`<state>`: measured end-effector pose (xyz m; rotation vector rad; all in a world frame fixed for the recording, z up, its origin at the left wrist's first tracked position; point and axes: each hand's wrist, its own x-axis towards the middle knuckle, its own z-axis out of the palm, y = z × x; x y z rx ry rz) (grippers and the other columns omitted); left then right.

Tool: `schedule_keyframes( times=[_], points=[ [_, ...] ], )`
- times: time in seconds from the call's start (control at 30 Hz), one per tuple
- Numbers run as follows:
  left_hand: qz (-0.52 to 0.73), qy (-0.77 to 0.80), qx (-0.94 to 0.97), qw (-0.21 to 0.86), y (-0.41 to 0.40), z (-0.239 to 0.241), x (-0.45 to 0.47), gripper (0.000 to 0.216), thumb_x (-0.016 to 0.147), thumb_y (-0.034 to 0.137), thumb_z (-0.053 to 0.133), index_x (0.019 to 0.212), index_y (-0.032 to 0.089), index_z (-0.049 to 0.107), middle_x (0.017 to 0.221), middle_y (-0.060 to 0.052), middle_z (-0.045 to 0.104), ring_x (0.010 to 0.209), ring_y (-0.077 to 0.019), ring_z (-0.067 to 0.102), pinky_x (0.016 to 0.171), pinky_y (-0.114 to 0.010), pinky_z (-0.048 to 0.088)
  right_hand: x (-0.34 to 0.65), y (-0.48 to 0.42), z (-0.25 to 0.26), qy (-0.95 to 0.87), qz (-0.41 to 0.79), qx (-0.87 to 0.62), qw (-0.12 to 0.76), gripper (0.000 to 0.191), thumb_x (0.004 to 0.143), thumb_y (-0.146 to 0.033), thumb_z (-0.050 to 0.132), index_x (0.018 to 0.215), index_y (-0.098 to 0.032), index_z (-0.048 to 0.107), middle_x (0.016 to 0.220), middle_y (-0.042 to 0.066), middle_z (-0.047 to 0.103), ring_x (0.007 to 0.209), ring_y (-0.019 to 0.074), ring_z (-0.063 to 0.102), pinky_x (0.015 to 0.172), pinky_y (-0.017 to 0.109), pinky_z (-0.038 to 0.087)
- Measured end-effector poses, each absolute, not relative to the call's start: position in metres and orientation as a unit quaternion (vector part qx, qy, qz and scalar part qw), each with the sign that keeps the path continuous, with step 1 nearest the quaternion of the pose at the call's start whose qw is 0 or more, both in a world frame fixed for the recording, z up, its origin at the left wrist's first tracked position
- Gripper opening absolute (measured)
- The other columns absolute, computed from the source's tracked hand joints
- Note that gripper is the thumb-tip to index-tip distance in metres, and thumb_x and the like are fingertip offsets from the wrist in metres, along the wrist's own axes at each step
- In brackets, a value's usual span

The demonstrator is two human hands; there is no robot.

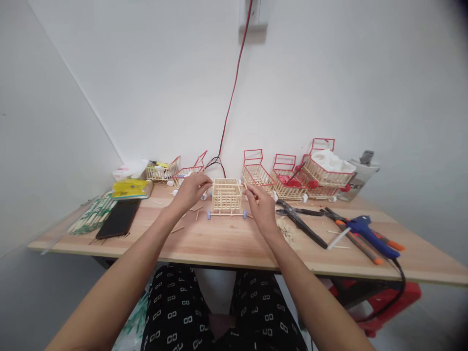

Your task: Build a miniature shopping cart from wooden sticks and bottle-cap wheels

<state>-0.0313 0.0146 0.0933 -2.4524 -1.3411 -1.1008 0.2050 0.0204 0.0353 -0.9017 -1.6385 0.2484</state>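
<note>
A small shopping cart made of thin wooden sticks stands on the table in front of me, with pale blue wheels on its near axle. Across the top of its near side runs a thin wooden stick. My left hand pinches the stick's left end between thumb and fingers. At the right end, my right hand is closed in a pinch on the stick, close by the cart's upper corner. Whether the stick is touching the rim is too small to tell.
Finished carts with red handles line the wall. At right lie black-handled pliers, a blue glue gun and a heap of offcuts. At left are a black phone, a yellow packet and bundled sticks.
</note>
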Motion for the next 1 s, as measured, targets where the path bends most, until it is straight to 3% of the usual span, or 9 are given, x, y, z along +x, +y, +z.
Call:
schedule_keyframes(
  times=[1.0],
  points=[
    [-0.365, -0.451, -0.813, 0.054, 0.0105, 0.0907, -0.0317, 0.015, 0.086, 0.02, 0.053, 0.079, 0.016, 0.066, 0.08, -0.006, 0.07, 0.078, -0.0194, 0.062, 0.073, -0.031, 0.045, 0.2018, 0.0143, 0.0371, -0.704, 0.103, -0.39, 0.584, 0.031, 0.091, -0.028, 0.048, 0.11, -0.016, 0.07, 0.101, 0.011, 0.072, 0.091, 0.0225, 0.065, 0.081, 0.035, 0.049]
  ],
)
